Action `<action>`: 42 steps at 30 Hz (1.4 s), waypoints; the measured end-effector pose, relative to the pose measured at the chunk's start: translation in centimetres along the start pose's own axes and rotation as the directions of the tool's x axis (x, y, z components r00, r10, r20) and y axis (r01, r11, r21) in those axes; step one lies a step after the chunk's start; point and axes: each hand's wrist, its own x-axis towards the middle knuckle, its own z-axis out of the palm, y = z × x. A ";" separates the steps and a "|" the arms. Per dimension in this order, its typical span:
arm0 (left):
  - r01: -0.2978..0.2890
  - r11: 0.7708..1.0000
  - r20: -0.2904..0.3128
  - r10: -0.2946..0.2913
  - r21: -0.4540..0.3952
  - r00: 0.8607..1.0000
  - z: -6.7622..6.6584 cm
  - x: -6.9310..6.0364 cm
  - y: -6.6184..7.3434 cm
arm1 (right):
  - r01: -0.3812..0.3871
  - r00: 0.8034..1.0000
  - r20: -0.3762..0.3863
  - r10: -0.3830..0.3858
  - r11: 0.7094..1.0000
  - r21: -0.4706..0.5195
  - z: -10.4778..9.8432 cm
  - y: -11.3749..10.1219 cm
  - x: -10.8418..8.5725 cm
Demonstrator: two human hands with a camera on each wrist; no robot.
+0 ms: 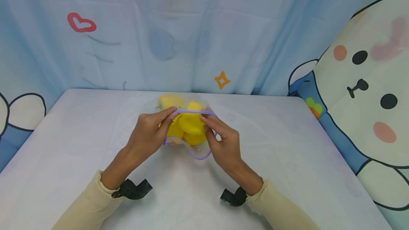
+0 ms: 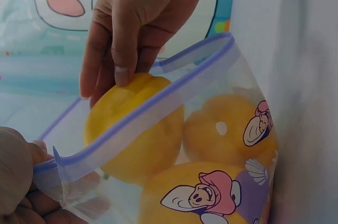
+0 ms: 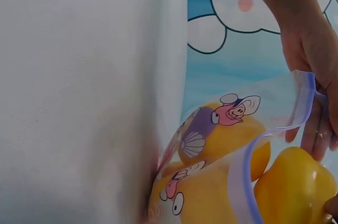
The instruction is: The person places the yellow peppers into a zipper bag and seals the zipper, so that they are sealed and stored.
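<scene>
A clear zip bag with a purple rim (image 1: pixel 195 111) and printed cartoon figures (image 2: pixel 216 192) stands open, with several yellow bell peppers (image 2: pixel 227 129) inside. My left hand (image 1: pixel 149 127) pinches the rim at the bag's left side; in the left wrist view its fingers (image 2: pixel 39 200) are at the rim's lower corner. My right hand (image 1: pixel 225 141) reaches into the mouth, thumb and fingers gripping the top pepper (image 2: pixel 134 129). In the right wrist view that pepper (image 3: pixel 296 187) lies in the opening, beneath my left hand (image 3: pixel 317 76).
The bag rests on a white-covered table (image 1: pixel 96 134) near its back edge. A blue patterned curtain (image 1: pixel 179 38) hangs behind, and a printed rabbit figure (image 1: pixel 367 91) is on the right. Black bands (image 1: pixel 132 190) are at both wrists.
</scene>
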 end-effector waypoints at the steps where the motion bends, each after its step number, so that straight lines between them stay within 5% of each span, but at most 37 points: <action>1: -0.002 1.000 -0.003 0.002 0.000 1.000 0.0 0.0 0.0 | 0.004 1.000 0.003 -0.004 1.000 0.013 0.0 0.0 0.0; 6: -0.011 1.000 -0.017 0.012 0.009 1.000 0.0 0.0 -0.1 | -0.013 0.996 0.087 0.014 1.000 -0.014 -0.3 -0.1 -0.1; 14: -0.011 1.000 -0.016 0.011 0.015 1.000 0.2 -0.1 -0.2 | -0.005 0.958 0.282 0.046 0.990 -0.144 -0.5 -0.4 -0.2; 21: -0.005 1.000 -0.035 0.006 0.018 0.999 -0.1 -0.1 -0.2 | 0.059 0.981 0.180 -0.069 0.997 0.058 -0.5 0.2 -0.2; 28: 0.025 1.000 -0.015 -0.025 0.009 1.000 -0.2 -0.1 -0.3 | 0.126 0.975 0.143 -0.170 0.953 0.275 -1.2 0.3 0.5; 32: 0.038 0.999 -0.020 -0.038 0.007 0.999 -0.3 -0.3 -0.2 | 0.122 0.968 0.171 -0.185 0.937 0.327 -1.6 0.4 0.6; 37: 0.024 1.000 -0.024 -0.025 -0.019 0.999 0.0 -0.3 -0.2 | 0.163 0.972 0.091 -0.217 0.899 0.406 -2.6 0.4 0.9; 42: 0.007 1.000 -0.027 -0.007 -0.023 1.000 0.1 -0.1 -0.1 | 0.140 0.977 0.100 -0.189 0.921 0.364 -4.0 0.3 1.1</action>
